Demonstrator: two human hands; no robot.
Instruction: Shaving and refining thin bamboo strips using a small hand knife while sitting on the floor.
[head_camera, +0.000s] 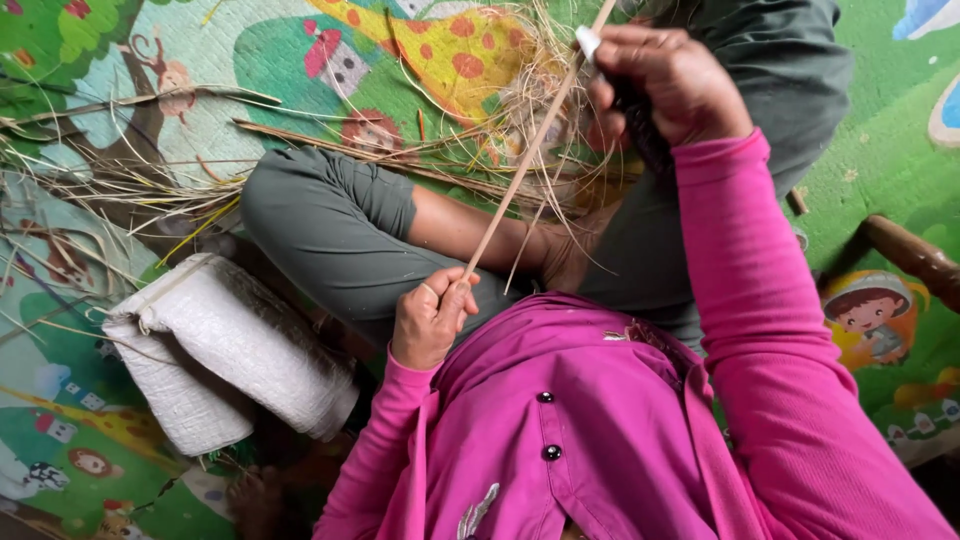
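Pinching thin cane strip (520, 170) taut over lap: left hand (430, 320) fingers clamp lower end; right hand (665, 85) grips dark-handled knife (625, 95) against upper part, likely to scrape; straw (130, 180) litters mat (880, 150).

counted: 2 hands, left hand (430, 318) + right hand (665, 80) | 1 long thin tan cane strip (530, 150) | 1 rolled white woven sack (225, 350) | 2 black buttons (546, 424) on pink garment | loose dry straw (130, 180): uncountable
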